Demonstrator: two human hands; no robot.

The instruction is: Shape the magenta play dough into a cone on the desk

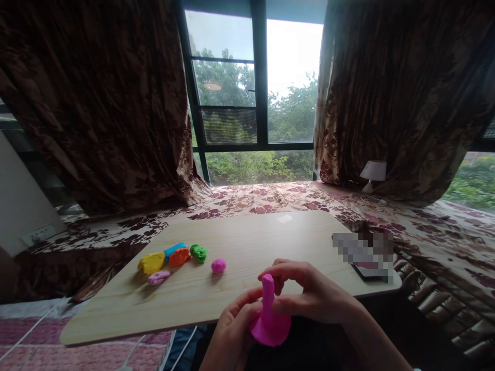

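Just past the table's near edge, both hands are on a piece of bright pink modelling clay (269,319), shaped as a wide flat disc with an upright stem. My left hand (240,322) grips it from the left, thumb and fingers where stem and disc meet. My right hand (303,291) curls around the stem from the right, thumb low on it and fingertips near its top. A pink clay ball (218,266) lies alone on the table, beyond my hands. Left of it are green (198,253), orange (179,256), blue (175,249), yellow (152,263) and light pink (158,278) clay lumps.
The pale wooden table (127,314) has rounded corners. At its right end lies a dark flat object (367,270), partly blurred out. A small white lamp (373,171) stands on the flower-patterned ledge (263,198) under the window. White cables (183,350) run below the table's left front.
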